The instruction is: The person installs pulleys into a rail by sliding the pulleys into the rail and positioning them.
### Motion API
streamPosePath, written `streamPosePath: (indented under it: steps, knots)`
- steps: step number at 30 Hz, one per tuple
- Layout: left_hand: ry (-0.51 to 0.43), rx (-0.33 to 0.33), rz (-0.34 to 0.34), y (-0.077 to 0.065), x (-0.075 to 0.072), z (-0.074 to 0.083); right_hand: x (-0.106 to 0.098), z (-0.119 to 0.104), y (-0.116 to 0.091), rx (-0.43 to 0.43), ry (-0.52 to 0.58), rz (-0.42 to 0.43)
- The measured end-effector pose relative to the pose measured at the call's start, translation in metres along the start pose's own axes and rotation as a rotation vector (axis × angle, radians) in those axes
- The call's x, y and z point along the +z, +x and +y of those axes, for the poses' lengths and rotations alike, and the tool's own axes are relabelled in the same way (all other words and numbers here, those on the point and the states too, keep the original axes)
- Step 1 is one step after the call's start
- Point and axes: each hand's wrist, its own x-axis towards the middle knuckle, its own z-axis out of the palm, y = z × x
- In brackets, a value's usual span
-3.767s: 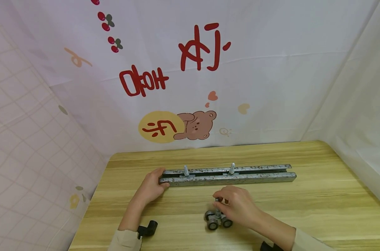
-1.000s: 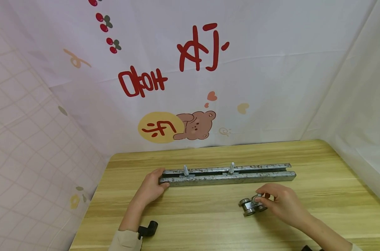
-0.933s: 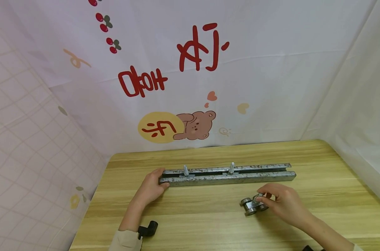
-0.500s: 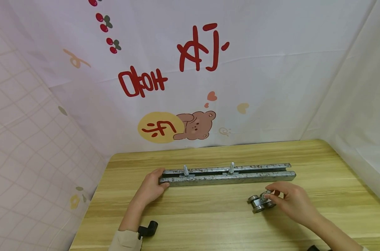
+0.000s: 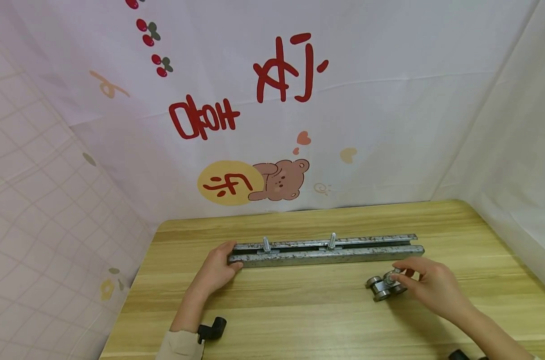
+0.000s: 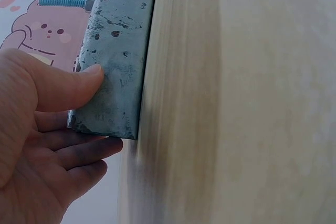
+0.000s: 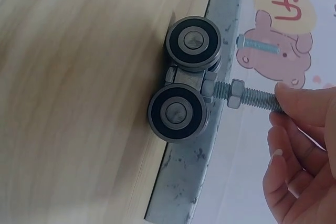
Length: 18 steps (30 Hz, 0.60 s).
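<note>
A grey, speckled metal channel track (image 5: 326, 258) lies across the table with its slot facing up. Two threaded bolts stand up out of the slot, one bolt (image 5: 266, 245) toward the left and the other bolt (image 5: 333, 241) near the middle. My left hand (image 5: 215, 269) grips the track's left end, its thumb on the front wall. In front of the track's right end, my right hand (image 5: 436, 289) pinches the bolt tip of a four-wheeled roller trolley (image 5: 380, 288) between thumb and fingers. The right wrist view shows its wheels (image 7: 193, 43) and a nut (image 7: 236, 94) on the bolt.
The wood-grain table (image 5: 272, 320) ends at a white printed cloth (image 5: 380, 120) behind, with more cloth at both sides. The track's right end (image 5: 417, 250) is open and just behind the trolley. A black wrist mount (image 5: 212, 330) sits on the left forearm.
My right hand has taken the roller trolley from front centre to the right, toward the track's right end, and tilted its bolt rightward. The left hand and track have stayed put.
</note>
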Motion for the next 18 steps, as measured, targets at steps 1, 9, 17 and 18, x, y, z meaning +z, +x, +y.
streamPosePath:
  steps: [1,9,17,18]
  knots:
    - [-0.002,0.001,0.0,0.0,0.0,0.0,-0.001,0.001,0.0,0.006,0.0,-0.003]
    - [-0.012,0.003,0.0,-0.001,0.0,-0.001,-0.008,0.006,-0.002,0.063,0.0,-0.007]
    - [-0.013,-0.001,-0.003,-0.001,0.0,-0.001,-0.014,0.015,-0.004,0.12,-0.018,0.005]
    - [-0.013,0.0,-0.002,-0.001,0.0,-0.001,-0.014,0.017,-0.004,0.125,-0.023,0.006]
